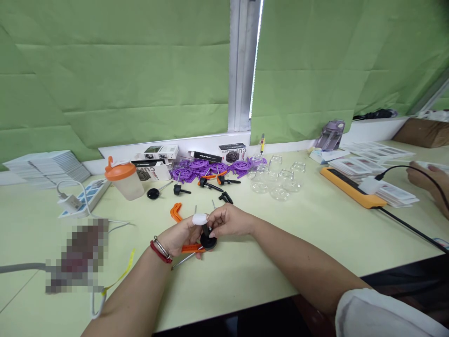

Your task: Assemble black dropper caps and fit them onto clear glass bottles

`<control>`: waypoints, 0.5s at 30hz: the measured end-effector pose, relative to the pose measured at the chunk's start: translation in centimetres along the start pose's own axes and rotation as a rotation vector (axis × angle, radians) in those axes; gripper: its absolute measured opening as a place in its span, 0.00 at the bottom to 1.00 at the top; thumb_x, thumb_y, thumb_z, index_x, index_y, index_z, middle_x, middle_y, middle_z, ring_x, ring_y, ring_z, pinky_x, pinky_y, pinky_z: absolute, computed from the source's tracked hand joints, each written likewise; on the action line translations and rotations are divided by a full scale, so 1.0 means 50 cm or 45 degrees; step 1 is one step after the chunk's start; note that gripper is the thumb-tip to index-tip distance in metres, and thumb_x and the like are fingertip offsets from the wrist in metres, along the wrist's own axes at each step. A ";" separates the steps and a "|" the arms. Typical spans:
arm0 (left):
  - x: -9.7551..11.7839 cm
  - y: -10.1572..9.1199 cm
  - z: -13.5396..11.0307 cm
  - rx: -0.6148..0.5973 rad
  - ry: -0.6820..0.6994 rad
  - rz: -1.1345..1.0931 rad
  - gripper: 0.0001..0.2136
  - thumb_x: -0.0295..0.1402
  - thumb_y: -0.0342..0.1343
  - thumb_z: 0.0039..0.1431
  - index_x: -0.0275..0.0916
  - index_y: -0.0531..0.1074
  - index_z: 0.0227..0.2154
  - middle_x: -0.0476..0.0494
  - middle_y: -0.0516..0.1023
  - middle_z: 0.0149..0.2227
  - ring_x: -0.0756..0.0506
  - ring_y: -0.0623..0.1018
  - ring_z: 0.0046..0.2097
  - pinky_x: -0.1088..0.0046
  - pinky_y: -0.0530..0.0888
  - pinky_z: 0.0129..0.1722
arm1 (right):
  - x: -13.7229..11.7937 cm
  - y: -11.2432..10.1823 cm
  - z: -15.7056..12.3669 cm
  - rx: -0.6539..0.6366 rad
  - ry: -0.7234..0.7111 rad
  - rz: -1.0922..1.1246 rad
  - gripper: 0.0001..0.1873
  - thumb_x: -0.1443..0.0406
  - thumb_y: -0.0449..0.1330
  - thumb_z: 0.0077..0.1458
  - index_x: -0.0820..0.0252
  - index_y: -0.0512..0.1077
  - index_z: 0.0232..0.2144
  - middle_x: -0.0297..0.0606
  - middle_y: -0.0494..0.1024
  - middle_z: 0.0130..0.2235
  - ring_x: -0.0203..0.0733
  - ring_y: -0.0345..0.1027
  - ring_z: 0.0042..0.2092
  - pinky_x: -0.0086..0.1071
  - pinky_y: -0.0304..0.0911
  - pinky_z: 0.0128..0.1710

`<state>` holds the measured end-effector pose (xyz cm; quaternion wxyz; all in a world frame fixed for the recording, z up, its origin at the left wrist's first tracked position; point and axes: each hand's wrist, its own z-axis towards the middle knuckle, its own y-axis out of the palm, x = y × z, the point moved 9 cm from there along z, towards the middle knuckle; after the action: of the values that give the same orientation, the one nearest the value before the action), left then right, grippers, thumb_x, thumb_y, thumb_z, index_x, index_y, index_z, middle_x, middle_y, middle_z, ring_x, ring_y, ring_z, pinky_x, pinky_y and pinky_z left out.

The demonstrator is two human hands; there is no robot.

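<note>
Low over the front of the table, my left hand [182, 236], with a white wrap on its thumb, is closed around a black and orange holder part. A round black disc [208, 242] and an orange arm [191, 248] belong to what it holds, and a thin metal rod [184, 260] sticks out below. My right hand [226, 221] pinches the black upright piece above the disc; its fingertips partly hide the contact. Just beyond my hands lie an orange bent piece [176, 212] and a small black bracket [226, 197].
Behind are black clamp parts [209, 184], purple plastic pieces [199, 168], cup holder boxes [233, 153] and clear glass jars [279, 180]. An orange-lidded cup [128, 182] and power strip [89, 199] stand left. Rightward are an orange power strip [351, 187] and another person's hand [426, 178].
</note>
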<state>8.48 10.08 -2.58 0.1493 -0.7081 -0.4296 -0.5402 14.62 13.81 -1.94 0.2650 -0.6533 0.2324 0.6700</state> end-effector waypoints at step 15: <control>0.005 0.003 -0.004 0.034 -0.004 0.021 0.31 0.58 0.52 0.48 0.38 0.65 0.45 0.41 0.75 0.31 0.39 0.77 0.33 0.71 0.71 0.20 | -0.010 -0.002 0.000 0.034 -0.030 -0.008 0.20 0.60 0.72 0.36 0.66 0.75 0.31 0.31 0.73 0.26 0.32 0.66 0.28 0.29 0.64 0.33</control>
<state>8.50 9.98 -2.25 0.1624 -0.7103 -0.4312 -0.5321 14.70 13.87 -1.46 0.2785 -0.6425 0.2363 0.6737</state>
